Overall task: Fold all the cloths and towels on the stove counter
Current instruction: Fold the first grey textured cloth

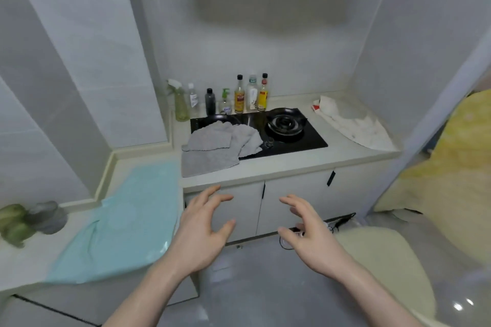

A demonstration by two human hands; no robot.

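Note:
Grey cloths (215, 145) lie in a loose heap on the left part of the stove counter (292, 164), partly over the black hob (300, 138). A white towel (353, 125) with a red mark lies crumpled at the counter's right end. A light blue towel (119, 223) is spread over the lower counter to the left. My left hand (204, 228) and my right hand (310, 233) hover in front of the cabinet doors, below the counter edge. Both have spread, relaxed fingers and hold nothing.
Several bottles (239, 95) and a spray bottle (180, 101) stand along the back wall behind the hob. A burner ring (285, 122) sits on the hob's right side. Green and grey objects (29, 220) rest at the far left. A yellow fabric (451, 167) hangs at the right.

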